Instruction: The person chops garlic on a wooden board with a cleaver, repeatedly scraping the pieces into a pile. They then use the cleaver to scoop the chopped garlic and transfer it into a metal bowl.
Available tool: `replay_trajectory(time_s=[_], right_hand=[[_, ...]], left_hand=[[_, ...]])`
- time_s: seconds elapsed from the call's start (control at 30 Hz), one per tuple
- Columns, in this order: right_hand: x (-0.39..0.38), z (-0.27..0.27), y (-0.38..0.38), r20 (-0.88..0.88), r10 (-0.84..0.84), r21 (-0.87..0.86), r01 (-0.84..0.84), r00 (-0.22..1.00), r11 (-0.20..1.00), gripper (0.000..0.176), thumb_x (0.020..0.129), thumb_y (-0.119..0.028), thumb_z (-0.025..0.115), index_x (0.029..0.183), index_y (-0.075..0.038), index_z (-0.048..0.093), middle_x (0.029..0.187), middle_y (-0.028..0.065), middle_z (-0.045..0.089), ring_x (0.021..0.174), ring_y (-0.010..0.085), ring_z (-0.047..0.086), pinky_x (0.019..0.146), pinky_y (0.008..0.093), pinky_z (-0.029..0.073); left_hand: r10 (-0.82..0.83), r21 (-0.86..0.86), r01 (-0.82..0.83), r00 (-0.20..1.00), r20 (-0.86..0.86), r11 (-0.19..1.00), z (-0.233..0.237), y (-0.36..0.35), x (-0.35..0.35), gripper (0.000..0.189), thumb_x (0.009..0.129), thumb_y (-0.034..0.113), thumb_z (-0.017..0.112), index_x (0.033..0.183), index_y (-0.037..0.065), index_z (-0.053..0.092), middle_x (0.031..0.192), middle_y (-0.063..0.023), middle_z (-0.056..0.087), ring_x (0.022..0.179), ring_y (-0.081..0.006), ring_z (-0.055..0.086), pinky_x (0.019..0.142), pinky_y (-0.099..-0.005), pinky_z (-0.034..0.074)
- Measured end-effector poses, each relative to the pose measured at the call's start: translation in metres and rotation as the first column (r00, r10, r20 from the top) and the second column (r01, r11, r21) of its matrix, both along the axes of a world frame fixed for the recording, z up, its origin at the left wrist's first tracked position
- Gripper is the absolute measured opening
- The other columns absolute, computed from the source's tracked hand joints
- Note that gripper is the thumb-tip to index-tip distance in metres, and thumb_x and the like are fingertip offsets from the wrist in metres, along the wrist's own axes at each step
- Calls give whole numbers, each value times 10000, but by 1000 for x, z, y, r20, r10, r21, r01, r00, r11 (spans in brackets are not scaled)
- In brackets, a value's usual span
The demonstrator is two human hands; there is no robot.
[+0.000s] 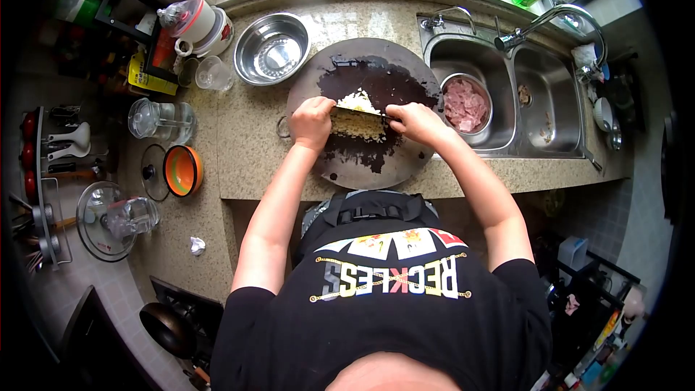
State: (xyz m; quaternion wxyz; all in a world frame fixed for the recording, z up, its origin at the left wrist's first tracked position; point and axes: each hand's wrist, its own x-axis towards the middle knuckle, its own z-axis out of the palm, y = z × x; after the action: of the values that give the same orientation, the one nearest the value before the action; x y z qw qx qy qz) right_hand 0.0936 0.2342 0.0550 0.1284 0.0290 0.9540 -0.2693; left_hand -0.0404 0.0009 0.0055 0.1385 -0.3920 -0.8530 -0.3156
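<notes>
A round, dark-stained chopping board (304, 87) lies on the counter in front of me. On it is a pile of finely chopped pale food (360, 127), with more pieces just beyond the knife. The knife (358, 110) spans the pile from side to side, its blade seen nearly edge-on. My left hand (313, 123) is closed at the blade's left end. At the other end, my right hand (414, 122) is wrapped round the handle, which is mostly hidden by the fingers.
An empty steel bowl (272, 49) stands beyond the board's left side. Pink meat (465, 105) fills a metal bowl in the left basin of the sink (507, 87). Farther left are an orange bowl (182, 171), a glass jug (163, 120) and crumpled tissue (197, 245).
</notes>
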Motion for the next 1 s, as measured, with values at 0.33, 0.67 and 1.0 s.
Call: replay_trajectory(time_s=[0.33,0.67,1.0], right_hand=[[21,-21,7,-177,-143,-252,95,974,963,215,869,-222,656,996,-62,589,834,218,635,820,445,608,686,483,472],[11,-9,-4,-85,-78,-34,76,993,997,188,870,-235,652,988,-95,608,880,188,683,891,394,662,755,508,522],[-4,-15,13,-42,-49,46,51,998,998,214,887,-259,651,1021,-100,604,906,180,685,925,380,658,778,493,519]], left_hand=[[-109,-64,97,966,-235,993,38,20,1,123,719,14,590,763,123,626,778,-21,638,762,-229,649,650,-356,521],[-50,-42,48,998,-48,998,4,5,-10,164,778,9,584,811,130,690,830,-25,692,827,-242,677,695,-368,536],[-72,-22,70,994,-84,997,1,17,-15,143,783,25,580,809,132,671,806,-24,687,791,-250,671,667,-372,530]])
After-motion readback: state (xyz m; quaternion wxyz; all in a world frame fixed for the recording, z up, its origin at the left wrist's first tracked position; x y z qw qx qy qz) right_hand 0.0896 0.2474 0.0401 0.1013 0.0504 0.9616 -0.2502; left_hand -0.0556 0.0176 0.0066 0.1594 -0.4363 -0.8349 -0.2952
